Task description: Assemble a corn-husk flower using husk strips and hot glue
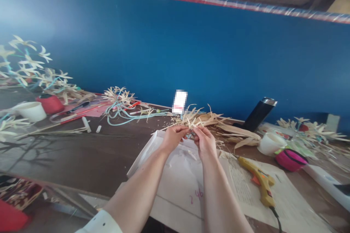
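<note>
My left hand (175,135) and my right hand (203,140) meet over a white sheet of paper (177,174) on the brown table (90,156). Both have fingers pinched together on a small piece between them, which looks like a strip of dried husk, too small to make out fully. Just beyond my fingers lies a heap of pale dried husk strips (202,118). A yellow glue gun (259,182) lies on the paper to the right of my right forearm.
A blue wall panel (191,54) backs the table. On the left are husk flowers (30,65), a white cup (31,111), a red pot (50,103) and teal wire stems (123,111). On the right stand a black flask (259,113), a white cup (270,143) and a pink bowl (290,159).
</note>
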### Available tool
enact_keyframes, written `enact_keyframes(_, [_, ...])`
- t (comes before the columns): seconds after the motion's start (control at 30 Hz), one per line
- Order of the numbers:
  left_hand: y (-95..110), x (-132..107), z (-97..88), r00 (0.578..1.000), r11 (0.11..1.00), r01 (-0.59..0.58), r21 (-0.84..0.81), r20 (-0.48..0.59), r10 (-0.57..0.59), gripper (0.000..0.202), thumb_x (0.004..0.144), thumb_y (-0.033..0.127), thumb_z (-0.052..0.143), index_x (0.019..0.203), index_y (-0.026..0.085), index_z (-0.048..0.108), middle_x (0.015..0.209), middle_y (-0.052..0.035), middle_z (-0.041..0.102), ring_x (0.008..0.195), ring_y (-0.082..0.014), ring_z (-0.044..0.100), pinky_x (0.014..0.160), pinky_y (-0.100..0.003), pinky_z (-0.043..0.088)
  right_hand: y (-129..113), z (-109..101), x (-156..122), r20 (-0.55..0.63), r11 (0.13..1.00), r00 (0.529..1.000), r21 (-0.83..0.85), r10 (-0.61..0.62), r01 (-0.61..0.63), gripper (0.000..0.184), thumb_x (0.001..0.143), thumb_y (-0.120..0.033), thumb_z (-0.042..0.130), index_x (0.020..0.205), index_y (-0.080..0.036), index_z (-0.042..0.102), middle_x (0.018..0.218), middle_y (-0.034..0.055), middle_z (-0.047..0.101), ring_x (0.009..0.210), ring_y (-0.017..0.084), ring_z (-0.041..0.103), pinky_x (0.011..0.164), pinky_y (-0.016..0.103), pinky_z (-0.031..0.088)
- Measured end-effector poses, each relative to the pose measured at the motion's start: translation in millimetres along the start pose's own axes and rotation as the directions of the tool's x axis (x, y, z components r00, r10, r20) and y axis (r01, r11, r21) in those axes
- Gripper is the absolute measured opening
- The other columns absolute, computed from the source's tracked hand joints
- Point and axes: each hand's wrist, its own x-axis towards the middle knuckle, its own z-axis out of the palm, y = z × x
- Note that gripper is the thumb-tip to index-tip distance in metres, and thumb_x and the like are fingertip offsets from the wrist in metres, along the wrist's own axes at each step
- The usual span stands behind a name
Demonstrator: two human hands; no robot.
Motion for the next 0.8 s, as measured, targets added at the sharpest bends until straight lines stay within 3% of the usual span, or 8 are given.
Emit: enact_keyframes(0.8, [-9.9, 6.7, -1.1, 1.0, 0.996, -0.016, -0.082, 0.009, 0.017, 0.032, 0.066, 0.039, 0.066, 0.083, 0.012, 0.068, 0.064, -0.0014, 0.063, 0.052, -0.0079, 0.05, 0.045, -0.019, 0.039, 0.8, 0.1, -1.8, -0.003, 0.999, 0.999, 0.0, 0.038, -0.038, 0.031, 0.054, -0.036, 0.077, 0.074, -0.017, 0.065, 0.062, -0.0016, 0.06, 0.041, 0.002, 0.036, 0.036, 0.014, 0.023])
